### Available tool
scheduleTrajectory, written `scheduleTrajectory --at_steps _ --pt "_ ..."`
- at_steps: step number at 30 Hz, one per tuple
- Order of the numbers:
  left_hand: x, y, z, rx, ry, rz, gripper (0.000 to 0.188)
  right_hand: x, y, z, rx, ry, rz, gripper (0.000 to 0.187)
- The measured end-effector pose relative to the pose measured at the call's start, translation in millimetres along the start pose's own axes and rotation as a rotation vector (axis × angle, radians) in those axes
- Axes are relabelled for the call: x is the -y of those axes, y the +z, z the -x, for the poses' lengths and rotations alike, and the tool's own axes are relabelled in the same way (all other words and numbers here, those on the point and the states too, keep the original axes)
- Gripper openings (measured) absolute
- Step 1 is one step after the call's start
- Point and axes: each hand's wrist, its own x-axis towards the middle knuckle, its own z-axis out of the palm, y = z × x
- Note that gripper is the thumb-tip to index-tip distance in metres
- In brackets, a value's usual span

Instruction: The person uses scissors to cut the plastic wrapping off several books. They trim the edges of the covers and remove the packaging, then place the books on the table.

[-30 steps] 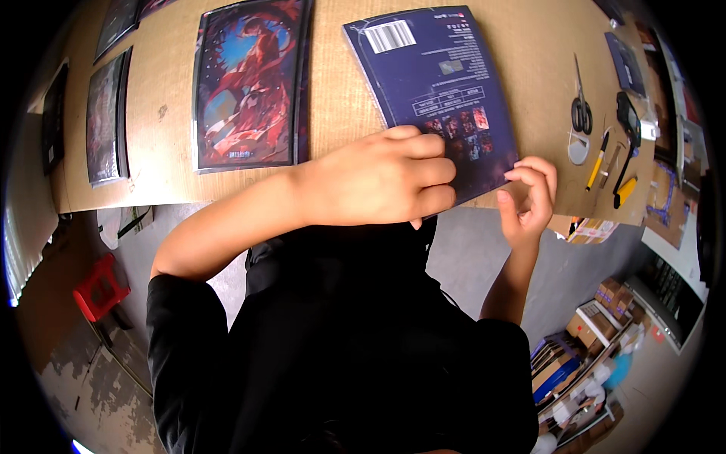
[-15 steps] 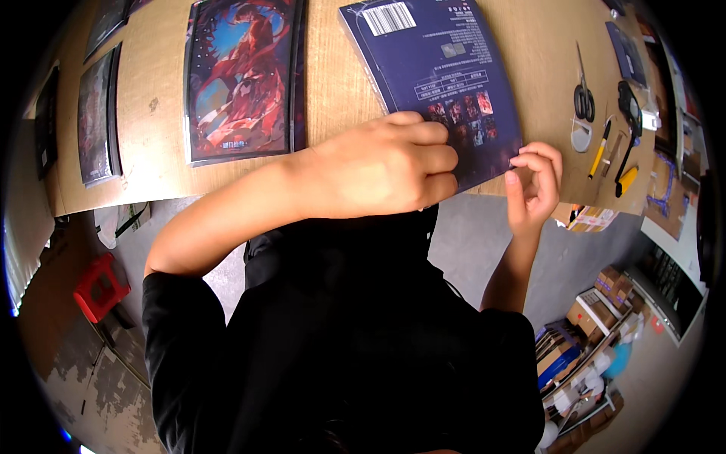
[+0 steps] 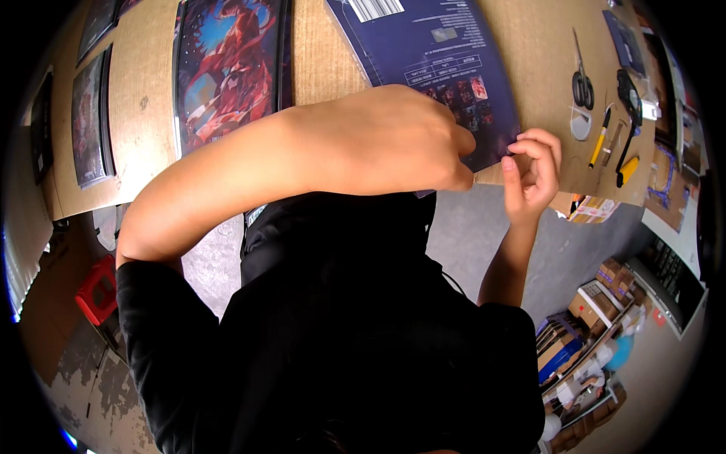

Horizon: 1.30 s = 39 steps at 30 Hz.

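Packet [image 3: 455, 57], contents hidden, lies under left hand [image 3: 412, 144], grip unclear, right hand [image 3: 535, 172] narrowly parted at its corner.

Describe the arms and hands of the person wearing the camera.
The left sleeve and right sleeve are plain black and loose, ending near the elbows. Both forearms are bare below them. The left hand and right hand are ungloved, with no watch or ring visible.

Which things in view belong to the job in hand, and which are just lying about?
In hand:
dark blue package
left hand, over its lower part
right hand, at its lower right edge

Apparently just lying about:
scissors
slim yellow-and-black tool
red stool
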Motion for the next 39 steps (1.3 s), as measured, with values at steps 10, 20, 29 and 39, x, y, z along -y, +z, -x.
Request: scheduleTrajectory --at_steps 10,20,29,39 --pt "9 -2 -12 0.185 0.143 -0.046 0.011 -3 1 4 -0.031 0.035 -0.025 0.012" --pt "24 0 -7 0.140 0.119 0.245 0.011 -2 -5 -1 0.020 -0.003 0.000 0.013" --pt "17 11 -9 0.012 0.150 -0.077 0.013 -59 -87 -52 -0.113 0.091 0.743 0.030" --pt "22 5 -17 0.096 0.140 0.176 0.012 -101 -139 -109 0.329 0.501 0.649 0.044"
